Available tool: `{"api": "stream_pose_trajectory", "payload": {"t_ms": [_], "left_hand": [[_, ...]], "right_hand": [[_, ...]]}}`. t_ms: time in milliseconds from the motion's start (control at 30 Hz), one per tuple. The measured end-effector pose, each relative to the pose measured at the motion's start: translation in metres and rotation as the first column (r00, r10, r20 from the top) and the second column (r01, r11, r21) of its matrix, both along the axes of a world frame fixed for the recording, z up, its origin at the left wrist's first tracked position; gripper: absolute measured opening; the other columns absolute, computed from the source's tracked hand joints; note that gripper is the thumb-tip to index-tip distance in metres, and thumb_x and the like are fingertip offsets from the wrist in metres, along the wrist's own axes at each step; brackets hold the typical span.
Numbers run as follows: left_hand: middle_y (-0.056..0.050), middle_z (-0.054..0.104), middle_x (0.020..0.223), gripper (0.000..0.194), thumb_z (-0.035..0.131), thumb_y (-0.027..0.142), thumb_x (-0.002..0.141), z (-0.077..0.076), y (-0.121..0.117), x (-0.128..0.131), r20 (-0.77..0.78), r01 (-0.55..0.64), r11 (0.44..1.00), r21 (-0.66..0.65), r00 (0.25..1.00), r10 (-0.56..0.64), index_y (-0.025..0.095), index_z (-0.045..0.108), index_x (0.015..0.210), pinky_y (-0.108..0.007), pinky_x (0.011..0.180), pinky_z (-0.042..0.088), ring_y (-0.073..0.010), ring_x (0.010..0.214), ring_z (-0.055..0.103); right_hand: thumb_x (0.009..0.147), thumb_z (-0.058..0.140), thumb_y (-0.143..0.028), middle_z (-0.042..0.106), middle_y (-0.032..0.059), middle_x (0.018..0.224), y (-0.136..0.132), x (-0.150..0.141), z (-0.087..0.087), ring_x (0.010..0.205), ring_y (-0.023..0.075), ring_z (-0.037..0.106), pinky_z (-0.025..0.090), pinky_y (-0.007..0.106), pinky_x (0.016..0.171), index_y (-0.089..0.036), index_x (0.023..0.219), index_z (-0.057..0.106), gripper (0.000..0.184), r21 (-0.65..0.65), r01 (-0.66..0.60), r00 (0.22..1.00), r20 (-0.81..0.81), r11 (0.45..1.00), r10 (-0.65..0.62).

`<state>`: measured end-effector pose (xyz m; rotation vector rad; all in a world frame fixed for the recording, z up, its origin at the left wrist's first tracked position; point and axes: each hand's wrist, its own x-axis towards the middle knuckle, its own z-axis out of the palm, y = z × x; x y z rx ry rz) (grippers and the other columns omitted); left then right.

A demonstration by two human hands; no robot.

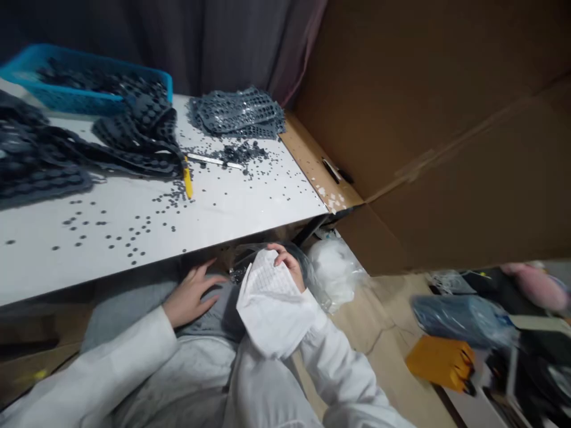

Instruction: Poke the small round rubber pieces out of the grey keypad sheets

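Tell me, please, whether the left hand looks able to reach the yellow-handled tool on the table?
Probably yes: the left hand rests below the white table's near edge, and only scattered grey bits lie between that edge and the yellow-handled tool.

Dim, soft light; edges warped, blurred.

A plastic basket (66, 98) sits at the far left of the table (250, 205), with perforated sheets (236, 111) heaped in front of it and to its right. Loose punched discs (100, 223) spread across the table around a utility knife (188, 180), which lies against the sheets. A cardboard box flap (423, 131) rises right of the table, and a plastic bag (332, 270) lies on the floor below the table's near edge.
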<state>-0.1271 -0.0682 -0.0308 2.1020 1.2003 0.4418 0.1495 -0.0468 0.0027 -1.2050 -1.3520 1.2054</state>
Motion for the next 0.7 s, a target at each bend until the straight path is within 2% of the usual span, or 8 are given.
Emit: {"api": "stream_pose_trajectory", "payload": {"t_ms": [67,100,167,233,333,433,567,700], "left_hand": [[-0.009,0.046,0.139,0.036,0.057,0.041,0.082,-0.014,0.014,0.023,-0.041,-0.012,0.991,-0.135,0.999,0.006,0.027,0.064,0.115,-0.051,0.107,0.031,-0.0342,0.133,0.034],[-0.010,0.052,0.134,0.036,0.056,0.044,0.083,-0.020,0.021,0.034,-0.044,-0.002,0.983,-0.182,0.999,-0.006,0.027,0.065,0.114,-0.050,0.107,0.032,-0.0336,0.131,0.037],[-0.009,0.062,0.118,0.033,0.052,0.045,0.087,-0.033,0.035,0.055,-0.042,0.021,0.968,-0.252,0.999,-0.033,0.027,0.066,0.110,-0.044,0.102,0.040,-0.0299,0.120,0.050],[-0.009,0.064,0.112,0.029,0.054,0.041,0.088,-0.048,0.047,0.072,-0.049,0.020,0.951,-0.308,0.998,-0.037,0.023,0.065,0.108,-0.040,0.093,0.047,-0.0253,0.106,0.059],[-0.009,0.058,0.118,0.031,0.056,0.034,0.090,-0.070,0.060,0.086,-0.062,-0.037,0.940,-0.340,0.998,0.017,0.016,0.056,0.117,-0.042,0.086,0.051,-0.0215,0.102,0.059],[-0.009,0.056,0.120,0.033,0.055,0.033,0.091,-0.085,0.068,0.091,-0.027,-0.082,0.936,-0.343,0.997,0.078,0.017,0.054,0.119,-0.042,0.085,0.052,-0.0214,0.102,0.059],[-0.009,0.057,0.117,0.033,0.056,0.033,0.091,-0.085,0.071,0.093,0.096,-0.090,0.940,-0.330,0.987,0.128,0.015,0.054,0.119,-0.041,0.083,0.052,-0.0207,0.098,0.060],[-0.002,0.059,0.084,0.035,0.050,0.026,0.089,-0.070,0.068,0.094,0.230,-0.082,0.945,-0.315,0.960,0.160,0.017,0.053,0.123,-0.029,0.069,0.049,-0.0128,0.069,0.056]], "right_hand": [[0.065,0.066,-0.065,0.058,0.0119,0.117,-0.004,0.015,-0.023,0.114,0.0281,0.054,0.040,0.041,0.097,-0.021,0.058,0.049,0.047,-0.065,0.002,0.999,0.035,0.998,0.001],[0.064,0.066,-0.066,0.058,0.0122,0.117,-0.006,0.022,-0.033,0.114,0.0284,0.054,0.040,0.041,0.098,-0.021,0.058,0.050,0.048,-0.087,0.002,0.999,0.044,0.996,0.002],[0.061,0.066,-0.067,0.060,0.0129,0.116,-0.010,0.032,-0.053,0.114,0.0299,0.055,0.040,0.043,0.098,-0.021,0.057,0.050,0.049,-0.123,-0.013,0.999,0.046,0.992,0.018],[0.058,0.067,-0.068,0.060,0.0138,0.116,-0.014,0.039,-0.068,0.115,0.0317,0.055,0.041,0.044,0.097,-0.021,0.056,0.050,0.050,-0.149,-0.030,0.999,0.040,0.988,0.037],[0.057,0.070,-0.065,0.059,0.0142,0.120,-0.016,0.046,-0.081,0.118,0.0320,0.053,0.042,0.043,0.096,-0.020,0.056,0.050,0.049,-0.176,-0.048,0.998,0.040,0.983,0.056],[0.063,0.069,-0.062,0.059,0.0135,0.123,-0.014,0.048,-0.083,0.118,0.0287,0.054,0.044,0.039,0.093,-0.020,0.056,0.051,0.047,-0.205,-0.067,0.995,0.056,0.976,0.080],[0.076,0.061,-0.059,0.058,0.0112,0.126,-0.007,0.049,-0.083,0.116,0.0229,0.056,0.045,0.031,0.089,-0.018,0.056,0.055,0.047,-0.230,-0.119,0.972,0.172,0.966,0.161],[0.077,0.067,-0.048,0.060,0.0098,0.124,0.009,0.059,-0.092,0.113,0.0219,0.059,0.045,0.034,0.094,-0.017,0.055,0.058,0.039,-0.191,-0.101,0.900,0.402,0.976,0.172]]}}
